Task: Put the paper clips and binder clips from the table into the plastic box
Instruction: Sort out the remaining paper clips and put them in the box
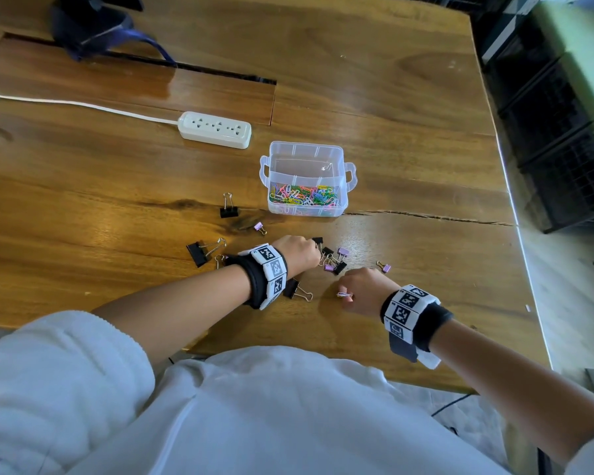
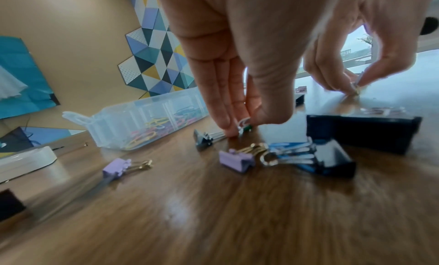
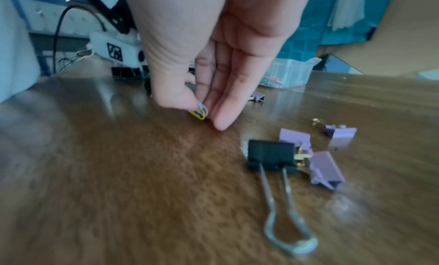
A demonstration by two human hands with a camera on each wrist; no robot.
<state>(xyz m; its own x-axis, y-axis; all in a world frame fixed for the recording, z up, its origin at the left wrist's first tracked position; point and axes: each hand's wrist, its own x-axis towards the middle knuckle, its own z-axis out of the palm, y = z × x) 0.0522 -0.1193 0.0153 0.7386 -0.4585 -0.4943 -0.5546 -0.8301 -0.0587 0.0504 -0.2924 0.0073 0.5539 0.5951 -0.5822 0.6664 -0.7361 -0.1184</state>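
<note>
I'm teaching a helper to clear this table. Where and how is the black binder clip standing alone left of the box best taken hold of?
Probably by its wire handles. The black binder clip sits with its body on the table and the handles pointing up, so a pinch from above should catch them together. Nothing stands close beside it, and the plastic box lies just to its right.

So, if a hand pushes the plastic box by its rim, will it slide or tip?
The plastic box probably slides: it looks broad and low on the smooth wooden table. It seems light, with thin clear walls and only paper clips inside, so these may shift.
</note>
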